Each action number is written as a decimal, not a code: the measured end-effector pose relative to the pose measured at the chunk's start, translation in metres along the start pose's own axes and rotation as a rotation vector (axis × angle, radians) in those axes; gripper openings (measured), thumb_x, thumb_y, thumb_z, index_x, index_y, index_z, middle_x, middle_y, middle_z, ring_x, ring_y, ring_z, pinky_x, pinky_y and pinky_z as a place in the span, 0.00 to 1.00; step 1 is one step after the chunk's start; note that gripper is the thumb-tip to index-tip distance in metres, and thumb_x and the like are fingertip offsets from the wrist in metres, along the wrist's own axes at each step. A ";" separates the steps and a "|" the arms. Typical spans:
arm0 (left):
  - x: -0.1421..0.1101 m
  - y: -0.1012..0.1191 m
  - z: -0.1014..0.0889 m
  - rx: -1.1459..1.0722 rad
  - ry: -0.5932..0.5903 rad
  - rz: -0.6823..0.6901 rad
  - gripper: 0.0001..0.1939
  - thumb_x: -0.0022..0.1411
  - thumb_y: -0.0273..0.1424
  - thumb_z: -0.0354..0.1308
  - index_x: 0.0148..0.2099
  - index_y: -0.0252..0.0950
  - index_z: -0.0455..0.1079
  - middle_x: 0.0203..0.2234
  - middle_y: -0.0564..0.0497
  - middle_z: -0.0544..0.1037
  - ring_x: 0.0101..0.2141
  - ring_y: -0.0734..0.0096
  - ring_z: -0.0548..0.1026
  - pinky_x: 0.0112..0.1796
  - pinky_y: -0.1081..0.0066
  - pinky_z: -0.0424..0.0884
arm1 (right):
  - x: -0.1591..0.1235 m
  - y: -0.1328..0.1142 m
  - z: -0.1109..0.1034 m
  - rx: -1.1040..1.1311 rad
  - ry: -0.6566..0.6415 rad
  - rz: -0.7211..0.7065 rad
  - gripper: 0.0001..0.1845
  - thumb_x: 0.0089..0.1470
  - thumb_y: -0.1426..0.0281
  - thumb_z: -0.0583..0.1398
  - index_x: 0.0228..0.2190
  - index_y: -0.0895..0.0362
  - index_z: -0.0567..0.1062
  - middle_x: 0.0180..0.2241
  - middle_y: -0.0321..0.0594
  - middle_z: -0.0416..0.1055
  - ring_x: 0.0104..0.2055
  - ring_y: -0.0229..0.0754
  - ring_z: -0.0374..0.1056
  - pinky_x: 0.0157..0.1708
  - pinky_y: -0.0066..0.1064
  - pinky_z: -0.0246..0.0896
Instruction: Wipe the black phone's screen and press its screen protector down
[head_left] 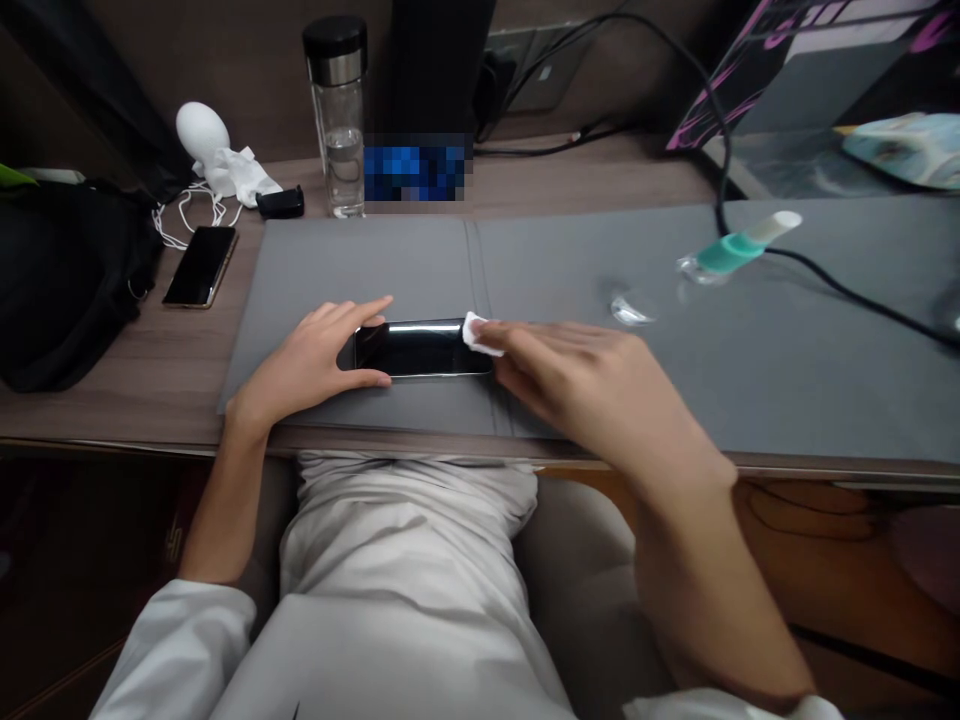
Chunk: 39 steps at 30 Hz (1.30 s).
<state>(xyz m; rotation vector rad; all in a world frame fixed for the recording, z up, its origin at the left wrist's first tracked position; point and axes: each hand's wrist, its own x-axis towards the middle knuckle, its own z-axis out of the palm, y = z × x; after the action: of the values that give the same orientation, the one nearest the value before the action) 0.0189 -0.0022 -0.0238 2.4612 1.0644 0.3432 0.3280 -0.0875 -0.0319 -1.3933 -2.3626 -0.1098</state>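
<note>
A smartphone (420, 350) with a dark, glossy screen lies face up on the grey desk mat (360, 270). My left hand (311, 360) spans its left end, thumb along the near edge and fingers at the far edge. At the phone's right end, my right hand (577, 375) pinches a small white wipe (480, 335) between its fingertips, and the wipe touches the screen there. The fingers farther back on that hand are partly hidden. Beyond my right hand is a small crumpled clear plastic piece (630, 312).
A small bottle (731, 252) with a teal label and white cap is at the right, near a black cable (832, 290). Toward the back left are a glass water bottle (345, 140), a second phone (201, 267), a white egg-shaped object (202, 130) and a black bag (67, 270).
</note>
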 end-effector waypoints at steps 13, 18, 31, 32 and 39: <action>0.001 0.000 0.000 0.016 -0.010 0.000 0.44 0.71 0.47 0.71 0.80 0.45 0.59 0.64 0.46 0.78 0.63 0.48 0.73 0.68 0.52 0.66 | -0.006 -0.027 0.005 -0.104 0.003 -0.132 0.21 0.73 0.78 0.54 0.60 0.71 0.78 0.56 0.62 0.83 0.59 0.57 0.82 0.58 0.45 0.79; 0.002 -0.002 0.002 0.024 0.003 0.026 0.43 0.71 0.47 0.70 0.80 0.45 0.59 0.64 0.46 0.79 0.63 0.48 0.73 0.67 0.51 0.67 | 0.004 -0.024 0.019 -0.065 0.035 -0.054 0.22 0.73 0.78 0.54 0.61 0.69 0.78 0.62 0.60 0.80 0.63 0.56 0.79 0.64 0.46 0.76; 0.002 0.001 0.001 0.025 -0.006 0.017 0.43 0.71 0.48 0.70 0.81 0.46 0.59 0.64 0.47 0.78 0.63 0.49 0.73 0.68 0.51 0.66 | -0.005 -0.045 0.006 -0.092 0.050 -0.102 0.22 0.74 0.74 0.53 0.56 0.72 0.82 0.57 0.63 0.83 0.58 0.59 0.83 0.61 0.49 0.79; 0.002 0.000 0.001 0.027 -0.004 0.019 0.43 0.71 0.47 0.70 0.80 0.46 0.59 0.64 0.47 0.78 0.63 0.49 0.73 0.68 0.51 0.66 | -0.003 -0.044 0.009 -0.081 0.051 -0.084 0.22 0.74 0.74 0.53 0.56 0.71 0.82 0.57 0.62 0.83 0.59 0.58 0.82 0.62 0.49 0.79; 0.002 -0.002 0.001 0.029 -0.003 0.027 0.44 0.71 0.49 0.69 0.81 0.46 0.58 0.64 0.46 0.78 0.63 0.48 0.73 0.67 0.51 0.66 | 0.011 -0.024 0.029 0.013 0.022 -0.006 0.26 0.78 0.65 0.53 0.63 0.71 0.78 0.65 0.61 0.76 0.68 0.59 0.75 0.69 0.53 0.72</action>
<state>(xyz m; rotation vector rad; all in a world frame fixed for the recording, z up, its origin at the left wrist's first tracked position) 0.0194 0.0003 -0.0258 2.5031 1.0427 0.3342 0.2938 -0.0827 -0.0513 -1.3724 -2.3455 -0.1110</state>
